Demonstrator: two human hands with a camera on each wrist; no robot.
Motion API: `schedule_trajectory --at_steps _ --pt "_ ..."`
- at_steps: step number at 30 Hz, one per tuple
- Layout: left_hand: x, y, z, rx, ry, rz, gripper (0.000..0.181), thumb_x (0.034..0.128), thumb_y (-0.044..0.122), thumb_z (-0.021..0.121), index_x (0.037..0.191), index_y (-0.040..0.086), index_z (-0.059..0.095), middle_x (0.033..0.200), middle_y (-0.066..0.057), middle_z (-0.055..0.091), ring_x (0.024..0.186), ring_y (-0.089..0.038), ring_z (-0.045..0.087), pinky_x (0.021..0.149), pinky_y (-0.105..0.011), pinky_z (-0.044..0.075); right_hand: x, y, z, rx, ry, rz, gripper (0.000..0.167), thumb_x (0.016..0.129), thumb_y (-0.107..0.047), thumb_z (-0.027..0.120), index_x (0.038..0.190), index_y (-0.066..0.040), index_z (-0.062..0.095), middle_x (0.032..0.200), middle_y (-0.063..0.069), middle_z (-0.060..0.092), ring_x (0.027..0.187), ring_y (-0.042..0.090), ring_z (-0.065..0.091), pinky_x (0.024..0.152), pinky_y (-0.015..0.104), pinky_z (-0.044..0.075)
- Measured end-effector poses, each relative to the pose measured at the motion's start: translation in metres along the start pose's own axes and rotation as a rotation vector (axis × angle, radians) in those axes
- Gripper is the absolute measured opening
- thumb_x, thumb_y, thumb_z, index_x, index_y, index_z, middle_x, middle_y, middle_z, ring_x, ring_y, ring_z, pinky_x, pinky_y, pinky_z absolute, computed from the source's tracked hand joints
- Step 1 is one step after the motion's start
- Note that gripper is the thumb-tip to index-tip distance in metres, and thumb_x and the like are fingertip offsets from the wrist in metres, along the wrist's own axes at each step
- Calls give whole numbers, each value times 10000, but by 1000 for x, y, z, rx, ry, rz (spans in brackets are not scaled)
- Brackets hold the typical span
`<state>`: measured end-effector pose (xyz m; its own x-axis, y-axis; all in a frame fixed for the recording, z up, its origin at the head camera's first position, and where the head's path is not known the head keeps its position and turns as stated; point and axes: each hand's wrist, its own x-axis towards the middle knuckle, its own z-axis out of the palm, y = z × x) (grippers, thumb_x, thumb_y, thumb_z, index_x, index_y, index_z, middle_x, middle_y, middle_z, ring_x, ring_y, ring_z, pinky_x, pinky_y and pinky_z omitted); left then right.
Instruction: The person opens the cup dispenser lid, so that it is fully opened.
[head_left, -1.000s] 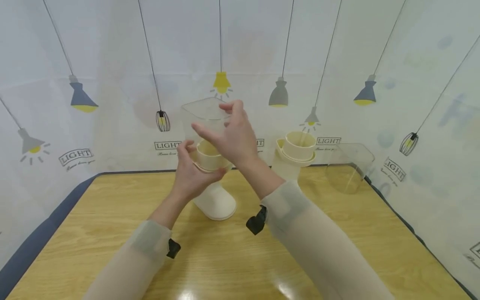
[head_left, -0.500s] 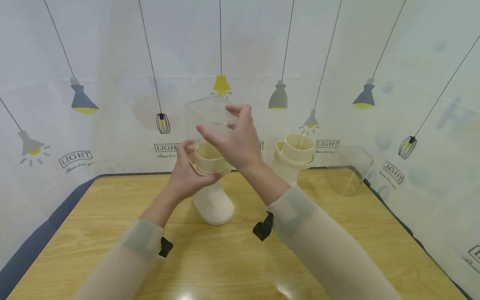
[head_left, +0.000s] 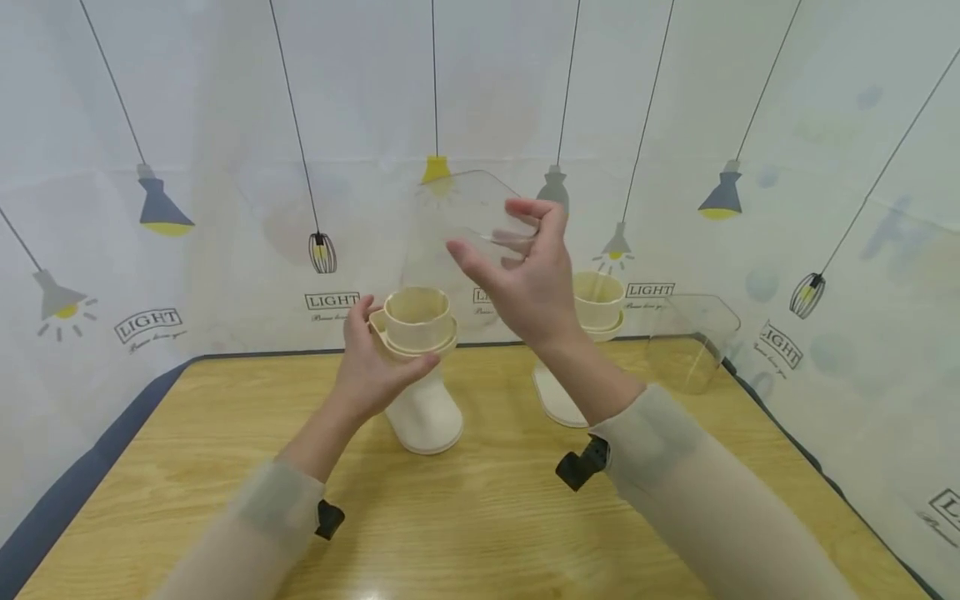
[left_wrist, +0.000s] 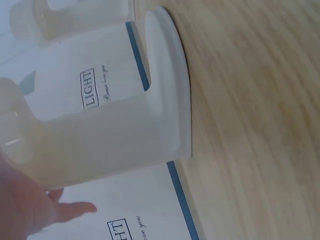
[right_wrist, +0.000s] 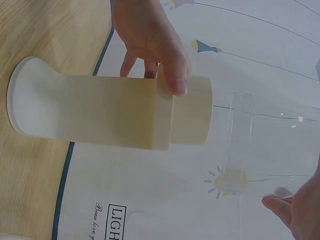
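Note:
A cream dispenser-like stand [head_left: 425, 417] with a flat oval base stands on the table, topped by a round collar [head_left: 417, 321]. My left hand [head_left: 371, 367] grips it just below that collar, fingers behind and thumb in front, as the right wrist view also shows. Higher up and to the right, my right hand [head_left: 528, 287] holds a clear plastic container [right_wrist: 280, 145] between thumb and fingers. In the right wrist view a gap separates the container's round neck from the collar. The left wrist view shows the stand's column [left_wrist: 110, 140] upright, its base on the wood.
Behind my right forearm stands a second cream stand [head_left: 558, 396] with a similar collar. Another clear container [head_left: 690, 342] rests on the table at the back right. A lamp-printed cloth [head_left: 247, 258] hangs behind the wooden table [head_left: 465, 517].
My right hand has moved right with the clear container, away from above the collar. The left hand keeps its grip on the stand, and the second stand's base has come into view.

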<state>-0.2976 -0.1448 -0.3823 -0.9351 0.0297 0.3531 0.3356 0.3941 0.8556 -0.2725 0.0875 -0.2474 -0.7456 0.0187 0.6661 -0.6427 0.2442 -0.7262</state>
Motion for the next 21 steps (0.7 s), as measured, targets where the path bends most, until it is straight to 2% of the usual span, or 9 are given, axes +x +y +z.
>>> schedule_trajectory --at_steps 6,12,16,21 --pt "-10 3 8 49 44 -61 1434 746 521 987 1751 161 30 1671 -202 254 1444 -373 455 1271 -612 400 -9 -1 -30 6 11 12 755 871 -422 877 1402 -153 413 1540 6 550 1295 246 696 1083 495 606" --pt "-13 5 12 72 67 -68 1413 748 543 974 1752 151 60 1669 -212 251 1430 -395 458 1243 -646 423 -24 -3 -56 2 13 10 728 893 -334 886 1423 -161 418 1522 -61 567 1291 223 702 1052 406 626" --pt "-13 6 15 61 90 -68 1378 763 538 966 1748 134 91 1675 -217 254 1450 -389 444 1265 -641 396 -35 -3 -71 38 12 22 683 910 -240 879 1410 -171 418 1523 -53 561 1300 254 695 1005 310 637" --pt "-13 9 18 11 99 -118 1345 787 584 948 1745 182 94 1702 -195 243 1498 -375 419 1276 -637 382 -52 -2 -92 63 18 30 641 923 -99 844 1399 -178 421 1552 14 565 1276 222 712 962 254 635"
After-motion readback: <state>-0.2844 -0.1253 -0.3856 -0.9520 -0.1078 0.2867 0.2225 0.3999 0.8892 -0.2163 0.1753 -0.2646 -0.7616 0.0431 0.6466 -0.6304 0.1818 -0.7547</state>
